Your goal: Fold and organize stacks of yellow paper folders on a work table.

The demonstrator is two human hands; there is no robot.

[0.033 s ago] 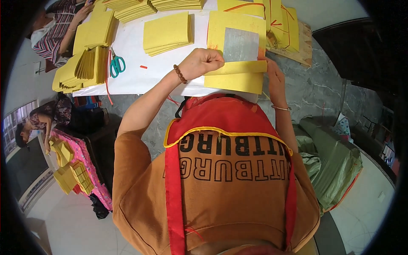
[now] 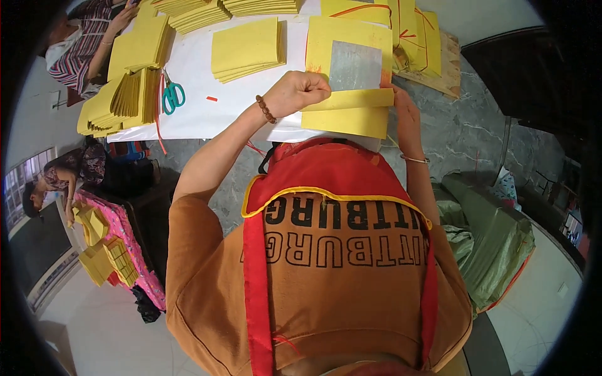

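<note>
A yellow paper sheet with a grey-silver square (image 2: 355,66) lies at the table's near edge. Its near part is turned up into a folded strip (image 2: 360,99), below which more yellow paper (image 2: 351,123) shows. My left hand (image 2: 302,91), a brown bead bracelet on its wrist, is closed on the strip's left end. At the right end my right hand (image 2: 406,113) grips the paper's edge, its fingertips partly hidden. A short stack of folded yellow paper (image 2: 246,50) sits farther left.
On the white-covered table (image 2: 194,119) are green-handled scissors (image 2: 173,95), a small red scrap (image 2: 212,98) and yellow paper stacks (image 2: 135,94). Tied yellow bundles (image 2: 423,44) stand on a wooden board (image 2: 450,66). Two other people (image 2: 78,59) are at the left.
</note>
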